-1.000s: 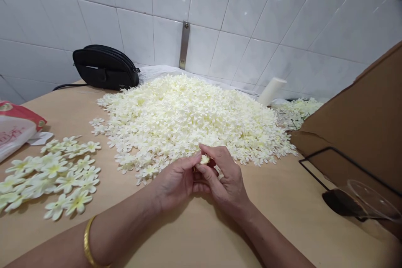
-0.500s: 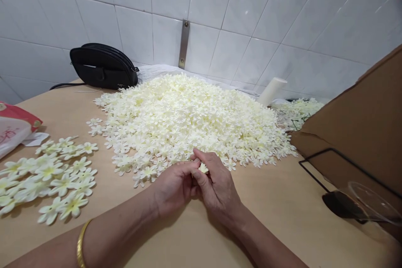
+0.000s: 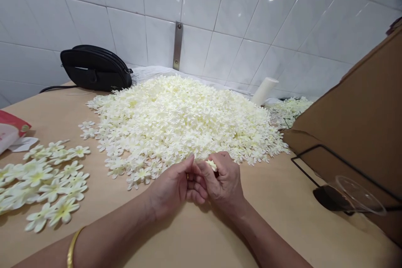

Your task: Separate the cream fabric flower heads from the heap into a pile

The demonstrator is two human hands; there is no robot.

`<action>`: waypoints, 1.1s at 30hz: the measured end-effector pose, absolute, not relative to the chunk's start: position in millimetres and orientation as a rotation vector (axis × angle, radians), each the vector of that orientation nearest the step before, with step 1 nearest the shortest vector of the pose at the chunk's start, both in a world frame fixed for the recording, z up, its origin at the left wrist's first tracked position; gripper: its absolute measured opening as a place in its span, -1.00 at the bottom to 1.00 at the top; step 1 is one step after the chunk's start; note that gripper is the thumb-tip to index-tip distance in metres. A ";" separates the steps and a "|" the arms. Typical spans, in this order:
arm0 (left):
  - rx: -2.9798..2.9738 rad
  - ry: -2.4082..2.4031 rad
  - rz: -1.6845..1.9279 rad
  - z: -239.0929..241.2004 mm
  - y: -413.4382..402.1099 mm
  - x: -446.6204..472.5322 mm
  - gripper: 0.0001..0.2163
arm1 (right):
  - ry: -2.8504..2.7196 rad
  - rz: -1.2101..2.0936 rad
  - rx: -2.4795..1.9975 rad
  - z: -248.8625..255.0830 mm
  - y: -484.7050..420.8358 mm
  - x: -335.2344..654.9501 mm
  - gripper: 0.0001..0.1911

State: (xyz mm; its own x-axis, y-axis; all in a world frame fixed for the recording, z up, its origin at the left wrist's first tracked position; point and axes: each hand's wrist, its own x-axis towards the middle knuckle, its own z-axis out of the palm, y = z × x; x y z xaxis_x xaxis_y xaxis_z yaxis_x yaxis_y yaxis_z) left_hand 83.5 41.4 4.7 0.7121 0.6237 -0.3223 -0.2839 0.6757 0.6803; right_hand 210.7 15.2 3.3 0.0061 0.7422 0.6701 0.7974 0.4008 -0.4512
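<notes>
Two bare hands meet over the near half of a light tan tabletop (image 3: 176,245). Gold-coloured metal bangle (image 3: 71,248) on the left forearm. Left hand (image 3: 174,184): palm half turned up, fingers loosely curled, thumb raised; fingertips are up against the right hand, can't tell if they pinch anything. Right hand (image 3: 224,182): closed, gripping a small pale-yellow flower piece (image 3: 211,165) between thumb and curled forefinger, part of it hidden by the fingers. Flower piece sits just in front of the big heap, above the table. Left side: loose batch of white five-petalled artificial flowers with yellow centres (image 3: 52,188), some overlapping. Right side: black-framed dark-lensed sunglasses (image 3: 331,198), near a brown cardboard panel (image 3: 351,104) standing tilted. Far left: red-and-white plastic packet (image 3: 12,127), cut off by the frame edge. Beyond the hands, mid-table: broad mound of white-and-yellow artificial blossoms (image 3: 188,121). Behind it, black zipped oval handbag (image 3: 96,69) at left, white leaning cylinder (image 3: 264,91) at right. Backmost: glossy pale-grey tiled wall (image 3: 125,29) with a flat steel bracket (image 3: 177,46).
</notes>
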 end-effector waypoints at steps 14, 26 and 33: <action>0.510 0.606 0.701 7.6 46.7 78.1 -0.91 | -2.029 0.320 -1.189 4.8 12.6 205.2 -0.55; 0.570 0.594 0.641 8.3 45.8 78.0 -0.83 | -1.658 0.084 -1.408 -1.4 14.3 211.7 -0.72; 0.612 0.546 0.624 7.0 46.3 78.4 -0.82 | -1.828 0.048 -1.343 4.1 14.8 210.3 -0.84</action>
